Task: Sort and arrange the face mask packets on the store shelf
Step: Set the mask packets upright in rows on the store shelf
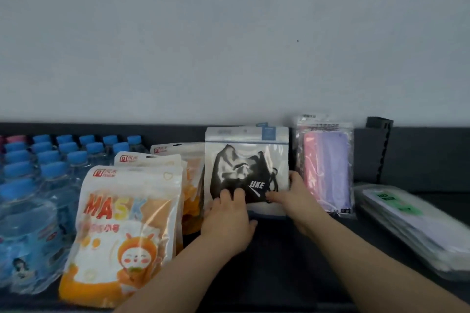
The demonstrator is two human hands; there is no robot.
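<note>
Hands low on the shelf [279, 274]: my left hand [226, 213] and right hand [290, 198] each grip a lower corner of the black mask packet [246, 160], upright at mid-shelf. I should square its base and seat it flush between the orange MASK pouches [127, 223] and the pastel mask packet [328, 168]. Every pouch holds its masks sealed; water bottles [38, 173] stand at the far left.

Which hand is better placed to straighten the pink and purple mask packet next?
Probably the right hand: it grips the right edge of the black mask packet, right beside the pink and purple mask packet. The left hand holds the far side.
</note>
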